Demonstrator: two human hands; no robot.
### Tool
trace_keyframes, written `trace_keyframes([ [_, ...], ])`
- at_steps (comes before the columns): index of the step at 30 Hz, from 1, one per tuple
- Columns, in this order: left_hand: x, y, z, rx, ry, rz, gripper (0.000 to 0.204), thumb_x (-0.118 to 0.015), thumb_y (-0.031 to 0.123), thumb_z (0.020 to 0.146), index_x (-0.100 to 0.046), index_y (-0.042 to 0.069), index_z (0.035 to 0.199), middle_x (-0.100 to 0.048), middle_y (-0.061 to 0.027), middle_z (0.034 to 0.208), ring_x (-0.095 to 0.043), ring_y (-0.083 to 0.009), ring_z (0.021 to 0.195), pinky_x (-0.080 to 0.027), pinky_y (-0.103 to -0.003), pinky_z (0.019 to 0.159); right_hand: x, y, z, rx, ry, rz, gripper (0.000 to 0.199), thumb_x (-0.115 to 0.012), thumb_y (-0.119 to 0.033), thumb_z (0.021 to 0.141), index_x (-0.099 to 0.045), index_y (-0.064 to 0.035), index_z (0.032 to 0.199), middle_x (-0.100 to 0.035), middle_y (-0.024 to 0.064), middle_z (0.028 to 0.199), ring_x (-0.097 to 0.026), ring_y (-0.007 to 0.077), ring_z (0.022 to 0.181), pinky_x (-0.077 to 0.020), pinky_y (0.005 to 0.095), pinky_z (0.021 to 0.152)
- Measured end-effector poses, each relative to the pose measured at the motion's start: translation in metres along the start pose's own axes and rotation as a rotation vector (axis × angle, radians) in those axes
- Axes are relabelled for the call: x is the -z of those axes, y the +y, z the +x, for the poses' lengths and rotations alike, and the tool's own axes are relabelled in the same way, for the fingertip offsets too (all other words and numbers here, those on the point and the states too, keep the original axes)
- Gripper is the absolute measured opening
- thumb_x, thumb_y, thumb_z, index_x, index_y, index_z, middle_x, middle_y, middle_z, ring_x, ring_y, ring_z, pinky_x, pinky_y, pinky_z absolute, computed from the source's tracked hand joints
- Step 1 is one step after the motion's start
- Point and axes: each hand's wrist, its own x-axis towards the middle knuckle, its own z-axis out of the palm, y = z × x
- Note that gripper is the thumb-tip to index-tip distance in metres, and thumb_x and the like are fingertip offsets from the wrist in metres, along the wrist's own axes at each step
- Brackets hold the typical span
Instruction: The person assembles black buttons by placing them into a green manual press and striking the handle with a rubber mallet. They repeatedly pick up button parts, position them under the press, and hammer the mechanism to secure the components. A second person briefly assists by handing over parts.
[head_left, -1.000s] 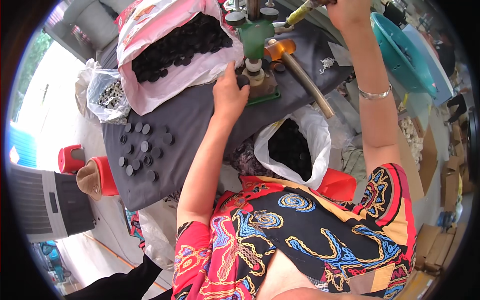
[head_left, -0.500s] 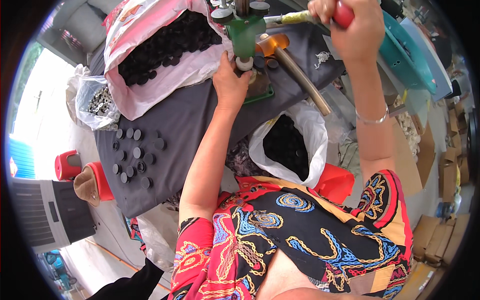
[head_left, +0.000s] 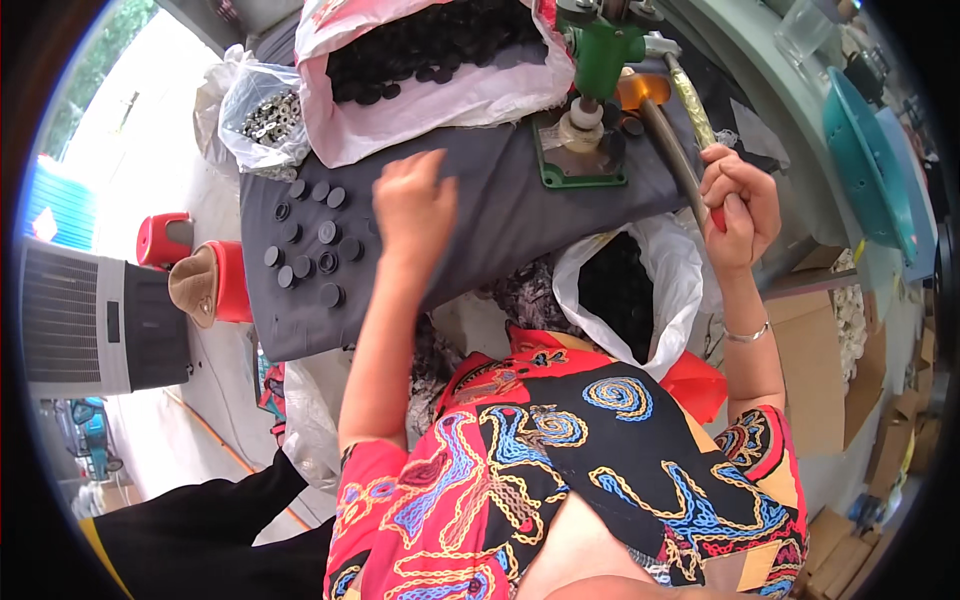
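My right hand (head_left: 738,205) grips the red-knobbed lever (head_left: 692,105) of a green hand press (head_left: 598,62); the lever is wrapped in yellowish tape. Under the press ram, a white round piece (head_left: 585,113) rests on the die above the green-rimmed base (head_left: 583,181). Over the dark cloth, left of the press, my left hand (head_left: 412,210) is slightly blurred, thumb and fingers apart, with nothing seen in it. Several black round caps (head_left: 328,232) lie spread on the cloth just left of that hand.
A large white sack (head_left: 350,145) of black caps lies open at the back, beside a clear bag (head_left: 270,115) of small metal parts. A hammer (head_left: 672,150) lies right of the press. Near my lap stands a white bag (head_left: 690,290) holding black pieces. A teal basin (head_left: 865,160) is far right.
My left hand has left the white piece under the press and moved left toward the loose caps. My right hand has brought the lever down and nearer. The whole view has shifted.
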Motion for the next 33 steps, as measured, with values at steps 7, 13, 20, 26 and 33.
trace_keyframes([
  [7,0.049,-0.049,-0.039,0.043,-0.293,0.256,0.032,-0.069,0.008,0.070,-0.068,0.005,0.102,-0.066,-0.0133,0.103,-0.060,-0.0327,0.095,-0.048,-0.041,0.084,0.009,-0.013,0.079,-0.187,0.013,0.220,0.029,-0.042,0.001,0.083,-0.055,0.0088,0.107,-0.051,0.0087,0.065,-0.048,0.0153,0.062,-0.0456,0.0347,0.077],
  [13,0.025,-0.034,-0.051,0.054,-0.244,0.034,0.034,-0.068,0.002,0.070,-0.066,0.003,0.104,-0.064,-0.0153,0.104,-0.060,-0.0333,0.099,-0.049,-0.040,0.085,-0.006,-0.018,0.131,-0.305,0.132,0.198,0.028,-0.042,-0.009,0.082,-0.055,0.0047,0.103,-0.048,0.0060,0.056,-0.044,0.0144,0.045,-0.0403,0.0278,0.049],
  [20,-0.009,-0.019,-0.043,0.032,-0.118,-0.170,0.039,-0.070,0.003,0.069,-0.064,0.002,0.107,-0.065,-0.0162,0.100,-0.062,-0.0328,0.088,-0.051,-0.040,0.079,-0.002,-0.007,0.162,-0.348,0.185,0.154,0.030,-0.043,-0.011,0.082,-0.053,0.0059,0.104,-0.049,0.0065,0.056,-0.045,0.0146,0.045,-0.0425,0.0282,0.049],
  [26,-0.048,0.065,0.025,0.081,-0.109,-0.520,0.056,-0.072,0.005,0.067,-0.054,0.001,0.120,-0.065,-0.0211,0.098,-0.064,-0.0363,0.086,-0.051,-0.041,0.076,-0.001,-0.001,0.171,-0.325,0.193,0.156,0.028,-0.044,-0.013,0.083,-0.053,0.0069,0.101,-0.049,0.0073,0.056,-0.046,0.0154,0.045,-0.0428,0.0280,0.047],
  [33,-0.093,0.092,0.066,0.041,-0.154,-0.439,0.065,-0.072,0.007,0.067,-0.046,-0.004,0.126,-0.065,-0.0216,0.098,-0.063,-0.0380,0.090,-0.049,-0.043,0.080,0.001,0.005,0.170,-0.313,0.140,0.156,0.027,-0.044,-0.012,0.083,-0.053,0.0067,0.101,-0.050,0.0079,0.057,-0.047,0.0159,0.043,-0.0409,0.0278,0.043],
])
